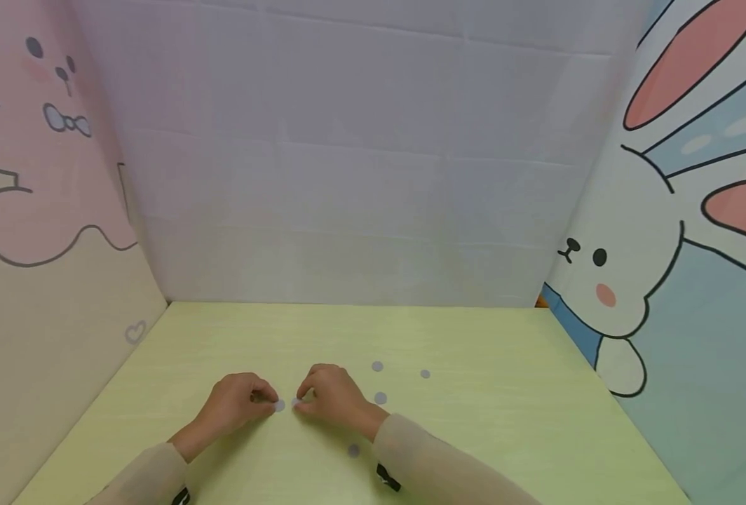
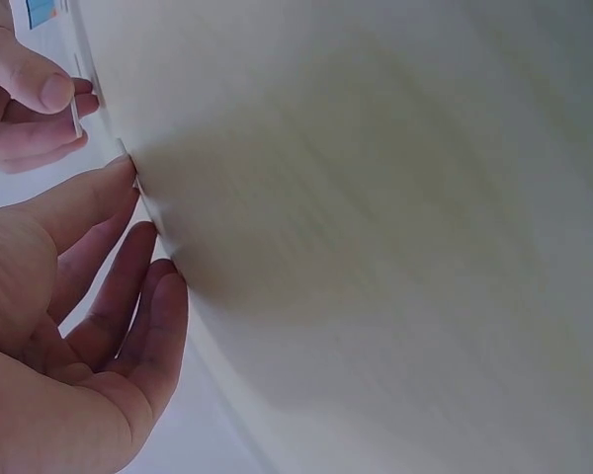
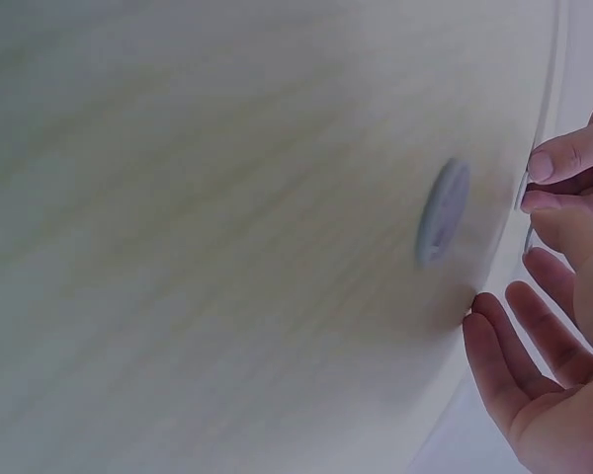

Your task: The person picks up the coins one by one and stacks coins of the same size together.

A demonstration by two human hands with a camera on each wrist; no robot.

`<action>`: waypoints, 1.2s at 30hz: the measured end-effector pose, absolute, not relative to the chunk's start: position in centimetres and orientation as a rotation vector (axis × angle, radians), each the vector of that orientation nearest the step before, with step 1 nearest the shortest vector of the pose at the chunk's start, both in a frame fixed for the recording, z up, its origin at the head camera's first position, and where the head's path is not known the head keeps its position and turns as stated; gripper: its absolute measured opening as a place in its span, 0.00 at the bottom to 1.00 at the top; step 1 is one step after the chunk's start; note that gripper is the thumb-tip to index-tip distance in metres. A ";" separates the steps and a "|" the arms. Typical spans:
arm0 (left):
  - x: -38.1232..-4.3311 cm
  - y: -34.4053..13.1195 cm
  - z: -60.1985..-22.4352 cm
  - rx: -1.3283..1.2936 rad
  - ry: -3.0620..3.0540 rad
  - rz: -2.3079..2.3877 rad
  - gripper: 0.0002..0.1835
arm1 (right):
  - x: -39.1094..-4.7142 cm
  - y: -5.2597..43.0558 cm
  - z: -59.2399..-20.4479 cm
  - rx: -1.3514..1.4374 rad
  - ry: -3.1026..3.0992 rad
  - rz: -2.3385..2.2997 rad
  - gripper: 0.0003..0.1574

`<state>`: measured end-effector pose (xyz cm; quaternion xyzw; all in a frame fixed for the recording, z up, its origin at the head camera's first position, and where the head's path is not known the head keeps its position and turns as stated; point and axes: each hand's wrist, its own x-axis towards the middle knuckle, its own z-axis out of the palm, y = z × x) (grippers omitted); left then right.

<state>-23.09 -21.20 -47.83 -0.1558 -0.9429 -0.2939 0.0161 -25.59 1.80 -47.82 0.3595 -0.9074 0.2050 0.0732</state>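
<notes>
Close together near the middle front of the table (image 1: 474,421), both hands work with small silver-grey coins. My left hand (image 1: 237,402) pinches one coin (image 1: 280,405) at its edge between thumb and fingertips, right at the tabletop. Just across from it, my right hand (image 1: 335,398) pinches another coin (image 1: 296,402), mostly covered by its fingers. In the left wrist view the coin (image 2: 77,114) in the right hand shows edge-on, tipped up. The left hand's other fingers (image 2: 168,316) curve loosely with their tips at the table.
Several more coins lie flat to the right: one coin (image 1: 377,366) and a smaller coin (image 1: 425,374) farther back, one coin (image 1: 381,398) beside the right wrist, one coin (image 1: 354,451) near the right sleeve. Cloth walls (image 1: 360,175) stand around the table's back and sides.
</notes>
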 end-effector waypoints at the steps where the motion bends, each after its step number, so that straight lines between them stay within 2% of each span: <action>1: -23.1 -21.2 -47.8 -0.490 -2.931 -0.915 0.06 | -25.6 1.6 -47.9 1.085 -2.720 0.609 0.05; 36: -23.6 -21.6 -48.1 -0.502 -2.939 -0.948 0.07 | -25.9 -1.2 -48.8 1.005 -2.750 0.554 0.05</action>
